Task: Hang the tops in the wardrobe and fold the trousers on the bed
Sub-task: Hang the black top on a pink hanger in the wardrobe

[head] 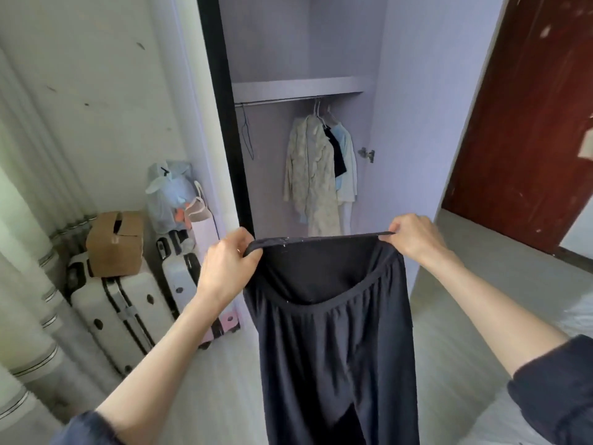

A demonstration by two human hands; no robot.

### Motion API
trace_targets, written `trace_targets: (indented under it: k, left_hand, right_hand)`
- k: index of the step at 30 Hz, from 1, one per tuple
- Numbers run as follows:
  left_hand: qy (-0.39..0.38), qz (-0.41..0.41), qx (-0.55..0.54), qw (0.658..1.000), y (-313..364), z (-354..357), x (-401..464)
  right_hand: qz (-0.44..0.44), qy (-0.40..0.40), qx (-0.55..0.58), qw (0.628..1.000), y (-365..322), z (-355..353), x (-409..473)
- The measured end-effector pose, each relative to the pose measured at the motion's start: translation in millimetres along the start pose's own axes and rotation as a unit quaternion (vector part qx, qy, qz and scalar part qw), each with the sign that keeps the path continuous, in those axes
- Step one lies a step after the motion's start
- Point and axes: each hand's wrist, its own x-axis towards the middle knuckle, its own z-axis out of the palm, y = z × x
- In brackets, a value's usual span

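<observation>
Black trousers (333,342) with an elastic waistband hang in the air in front of me, legs dropping out of the bottom of the frame. My left hand (227,264) pinches the left end of the waistband. My right hand (414,236) pinches the right end, stretching the band flat. Behind them stands the open wardrobe (401,123) with a metal rail (276,101). On the rail hang a cream patterned top (311,175), a black top (337,152) and a pale blue top (349,162), plus a bare wire hanger (246,133) at the left.
White suitcases (118,303) with a cardboard box (115,242) and plastic bags (173,194) stand at the left by the wall. A dark red door (519,123) is at the right. White bedding (577,319) shows at the right edge.
</observation>
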Motion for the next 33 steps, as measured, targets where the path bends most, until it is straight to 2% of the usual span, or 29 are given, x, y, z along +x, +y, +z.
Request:
trace_targets:
  k: [3, 8, 12, 14, 16, 21, 24, 29, 31, 33]
  left_hand:
    - [-0.090, 0.016, -0.059, 0.994, -4.4, 34.0, 41.0]
    - [-0.178, 0.043, -0.137, 0.973, 4.6, 80.9, 94.9]
    - [-0.257, 0.114, -0.062, 0.958, 6.8, 111.6, 112.8]
    - [-0.233, 0.136, -0.016, 0.963, 10.2, 121.2, 120.4]
    - [-0.186, 0.128, -0.036, 0.974, 14.0, 130.7, 133.1]
    - [-0.113, 0.042, -0.100, 0.988, 18.7, 152.4, 172.4]
    - [-0.055, -0.021, -0.134, 0.989, 21.1, 176.1, 200.2]
    - [0.029, -0.094, -0.142, 0.985, 10.2, 201.5, 265.2]
    - [0.037, -0.107, -0.124, 0.986, 9.0, 212.7, 289.2]
    - [-0.001, -0.120, -0.096, 0.988, 11.5, 226.0, 304.2]
  right_hand:
    - [0.073, 0.002, 0.016, 0.997, -0.6, 11.5, 37.2]
    - [0.116, 0.069, 0.019, 0.991, -11.1, 23.6, 84.7]
    - [0.134, 0.110, 0.005, 0.985, -1.9, 25.1, 108.6]
    - [0.144, 0.134, -0.020, 0.980, 7.6, 26.0, 116.8]
    - [0.159, 0.139, -0.037, 0.977, 22.5, 28.2, 128.2]
    - [0.227, 0.107, 0.036, 0.967, 59.0, 34.0, 166.2]
    - [0.232, 0.089, 0.046, 0.968, 73.3, 43.1, 204.7]
    - [0.177, 0.011, 0.088, 0.980, 87.9, 45.5, 276.0]
    - [0.122, -0.030, 0.165, 0.978, 84.5, 41.5, 306.4]
    - [0.068, -0.091, 0.278, 0.954, 79.6, 35.4, 330.2]
